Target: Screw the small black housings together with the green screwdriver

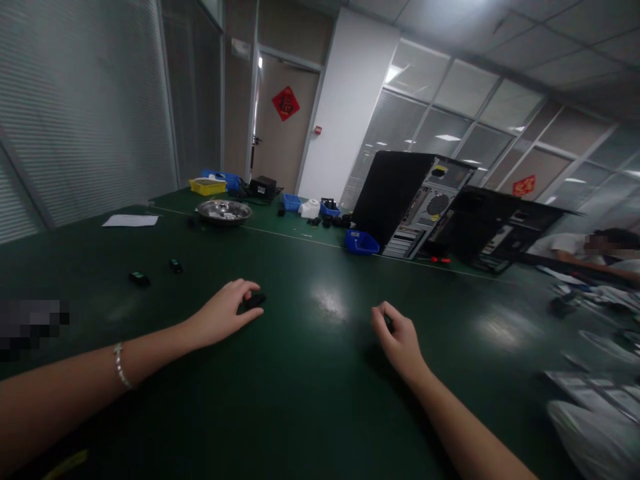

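Observation:
My left hand (225, 313) is at the left of centre, low over the green table, with a bracelet on its wrist. A small black object (256, 301) lies between its thumb and curled fingers. My right hand (397, 337) is closed, thumb against the bent fingers, right of centre above the table. A dark spot shows inside its curl, but I cannot make out what is held there. Left of my left hand, two small black devices with greenish tops, one nearer (139, 278) and one farther (175, 266), rest on the table.
The green table (300, 387) carries a metal bowl (224, 212), a white paper (131, 220), a yellow bin (207, 187) and a blue bin (362, 243). Black computer cases (395, 193) stand at the back right. Another person (575, 247) leans at the far right beside clutter.

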### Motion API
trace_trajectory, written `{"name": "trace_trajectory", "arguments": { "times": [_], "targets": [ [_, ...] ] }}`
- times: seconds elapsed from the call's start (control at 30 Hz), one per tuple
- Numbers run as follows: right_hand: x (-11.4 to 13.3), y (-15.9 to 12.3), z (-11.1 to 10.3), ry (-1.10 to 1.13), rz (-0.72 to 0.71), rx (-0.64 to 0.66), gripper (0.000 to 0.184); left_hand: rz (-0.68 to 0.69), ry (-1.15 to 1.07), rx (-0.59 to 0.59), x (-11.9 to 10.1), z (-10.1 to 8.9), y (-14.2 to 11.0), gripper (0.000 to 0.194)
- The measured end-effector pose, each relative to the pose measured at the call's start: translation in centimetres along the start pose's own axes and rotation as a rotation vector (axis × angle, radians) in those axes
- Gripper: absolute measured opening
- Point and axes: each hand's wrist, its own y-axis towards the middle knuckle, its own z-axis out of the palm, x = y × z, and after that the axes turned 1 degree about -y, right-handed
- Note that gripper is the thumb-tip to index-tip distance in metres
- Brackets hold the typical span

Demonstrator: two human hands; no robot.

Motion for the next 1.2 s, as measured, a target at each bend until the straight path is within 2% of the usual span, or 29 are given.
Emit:
{"name": "trace_trajectory", "arguments": {
  "times": [0.1,0.27,0.4,0.63,0.8,0.87,0.93,1.03,1.2],
  "targets": [
    [0.8,-0.1,1.1,0.036,-0.034,0.097,0.031,0.01,-0.035,0.072,-1.1,0.3,0.8,0.036],
    [2.0,-0.8,2.1,0.083,-0.101,0.254,0.027,0.085,-0.149,0.174,-3.4,1.8,0.6,0.027],
    [2.4,-1.2,2.0,0.07,-0.127,0.262,0.026,0.163,-0.165,0.218,-4.1,2.7,0.0,0.029],
    [2.6,-1.2,2.1,0.103,-0.119,0.312,0.025,0.302,-0.09,0.223,-5.6,2.9,-1.1,0.028],
    [5.4,-1.3,2.4,0.109,-0.026,0.395,0.021,0.219,-0.104,0.275,-7.5,3.3,-2.7,0.033],
    [6.5,-1.5,2.4,0.148,-0.041,0.399,0.013,0.171,-0.119,0.3,-7.7,3.4,-3.2,0.031],
    [7.3,-1.8,2.2,0.19,-0.106,0.354,0.017,0.143,-0.131,0.338,-7.7,3.6,-3.5,0.03],
    [7.6,-2.1,2.0,0.199,-0.157,0.353,0.024,0.147,-0.143,0.365,-8.0,3.8,-3.9,0.021],
    [7.2,-2.3,2.3,0.19,-0.162,0.369,0.017,0.091,-0.138,0.328,-9.0,4.0,-4.3,0.017]
  ]
}}
